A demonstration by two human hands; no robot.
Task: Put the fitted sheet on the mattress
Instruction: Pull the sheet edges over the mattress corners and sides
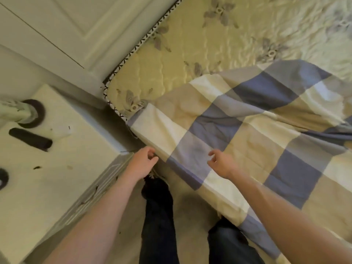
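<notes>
A person looked down at the corner of a bed, both bare forearms reaching forward. The mattress (192,52), pale yellow and quilted with a grey flower print and a black-and-white trimmed edge, lay bare at its near left corner and across its far side. The fitted sheet (245,130), checked in blue, beige and cream, was spread in loose wrinkles over the nearer and right-hand part of the mattress and hung down over the side facing the person. Its edge stopped just short of the mattress corner.

The left hand (142,162) sat just beside the hanging edge of the sheet, fingers curled with the thumb close to the fingertips; whether it was pinching the cloth could not be told. The right hand (221,162) hovered over a blue square of the sheet at the mattress edge, fingers loosely curled and holding nothing.

To the left stood a white desk (57,187) carrying a dark round lamp base (32,113) and a black cylinder (30,139) lying on its side. A white panelled door (57,31) was behind the mattress corner. Below, the person's legs in dark trousers (158,216) stood on a beige floor (190,206).
</notes>
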